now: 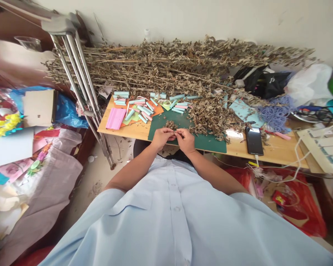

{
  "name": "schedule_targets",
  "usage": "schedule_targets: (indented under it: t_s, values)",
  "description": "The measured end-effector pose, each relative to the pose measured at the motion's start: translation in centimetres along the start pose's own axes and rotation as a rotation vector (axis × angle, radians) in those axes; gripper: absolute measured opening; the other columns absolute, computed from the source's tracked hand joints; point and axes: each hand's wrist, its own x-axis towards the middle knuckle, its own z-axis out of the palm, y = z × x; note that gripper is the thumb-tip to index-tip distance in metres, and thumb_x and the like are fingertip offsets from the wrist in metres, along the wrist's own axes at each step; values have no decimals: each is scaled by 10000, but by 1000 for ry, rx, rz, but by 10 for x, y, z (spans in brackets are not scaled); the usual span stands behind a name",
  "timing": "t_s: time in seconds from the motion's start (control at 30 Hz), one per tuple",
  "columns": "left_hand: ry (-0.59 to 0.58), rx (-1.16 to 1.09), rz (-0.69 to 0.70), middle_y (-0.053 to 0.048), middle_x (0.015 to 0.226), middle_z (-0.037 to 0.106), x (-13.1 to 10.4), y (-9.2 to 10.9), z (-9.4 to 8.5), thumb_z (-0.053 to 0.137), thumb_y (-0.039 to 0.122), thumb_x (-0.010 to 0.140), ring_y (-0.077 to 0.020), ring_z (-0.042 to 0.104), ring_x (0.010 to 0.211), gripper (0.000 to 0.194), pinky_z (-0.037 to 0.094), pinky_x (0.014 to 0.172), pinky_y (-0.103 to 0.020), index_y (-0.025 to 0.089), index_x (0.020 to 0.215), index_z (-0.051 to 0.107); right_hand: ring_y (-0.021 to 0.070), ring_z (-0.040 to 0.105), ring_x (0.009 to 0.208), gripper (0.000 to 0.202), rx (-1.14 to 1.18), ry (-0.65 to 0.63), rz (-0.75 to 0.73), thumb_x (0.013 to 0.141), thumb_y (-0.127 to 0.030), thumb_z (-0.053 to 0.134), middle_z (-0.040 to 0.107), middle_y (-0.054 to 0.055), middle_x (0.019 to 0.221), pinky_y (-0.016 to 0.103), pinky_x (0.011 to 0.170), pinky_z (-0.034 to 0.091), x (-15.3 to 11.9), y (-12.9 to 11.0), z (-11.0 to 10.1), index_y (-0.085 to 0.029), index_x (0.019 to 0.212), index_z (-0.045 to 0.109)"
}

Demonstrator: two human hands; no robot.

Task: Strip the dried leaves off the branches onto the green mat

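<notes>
Pale wall (183, 22) backed a crowded wooden table (283, 149), and along it stretched a long, thick bank of dried stems (166, 62) with curled, brownish leaves. On our left, metal crutches (80, 70) stood slanting by the table's end; on our right lay a dark phone (254, 141) on a white cable (256, 160), with a tangle of bluish cord (276, 112) beyond it.

Before us, a green mat (211, 143) reached the table's front edge. Loose dried leaves (211, 118) were heaped over its right half, and a much smaller crumbled pile (170, 125) lay just past our hands. To the left we had small paper rolls (145, 109) in blue and pink, scattered near a pink stack of paper (115, 118).

Our left hand (164, 136) and right hand (185, 139) met at the mat's near edge, thumbs and fingertips pinched together on what seemed a tiny scrap (175, 132) — too small for us to name surely, perhaps dried plant.

To do this well, we judged, a light pinch would serve best, since anything so dry would probably crumble under a hard squeeze. Working a little further in over the mat seemed wise — so near the edge, flakes could easily have dropped to the floor (83, 199).
</notes>
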Motion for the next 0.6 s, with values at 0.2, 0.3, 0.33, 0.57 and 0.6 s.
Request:
schedule_targets:
  t_s: [0.2, 0.3, 0.33, 0.57, 0.6]
  values:
    - [-10, -65, 17, -60, 720, 708, -3, 2, -3, 823, 195, 689, -165, 719, 681, 221, 620, 718, -321, 92, 827, 685, 206, 715, 814, 154, -34, -37, -36, 922, -342, 617, 765, 40, 915, 367, 812, 582, 3, -6, -4, -240, 949, 729]
    - [-12, -91, 42, -61, 714, 708, -1, 1, -5, 825, 206, 673, -168, 719, 677, 239, 614, 706, -315, 89, 827, 685, 216, 710, 916, 173, -52, -79, -113, 945, -314, 571, 762, 47, 974, 393, 891, 569, 5, -13, -5, -250, 939, 732]
    - [-6, -99, 52, -56, 708, 706, -1, 1, -5, 821, 204, 669, -165, 716, 673, 236, 612, 705, -313, 91, 823, 683, 220, 706, 948, 174, -50, -86, -133, 947, -308, 566, 759, 52, 997, 402, 913, 565, 7, -15, -5, -253, 938, 730]
    - [50, -22, 95, -24, 667, 687, 0, 2, -5, 755, 148, 677, -142, 693, 631, 129, 603, 677, -288, 113, 779, 683, 217, 696, 922, 153, 0, -53, -114, 928, -337, 579, 738, 64, 968, 408, 882, 583, 10, -15, 4, -241, 901, 694]
    - [55, 12, 99, -22, 662, 685, 0, 3, -5, 745, 136, 679, -140, 691, 626, 111, 602, 671, -282, 115, 770, 685, 211, 700, 888, 153, 17, -51, -88, 925, -350, 583, 738, 63, 955, 399, 855, 591, 9, -13, 5, -237, 929, 685]
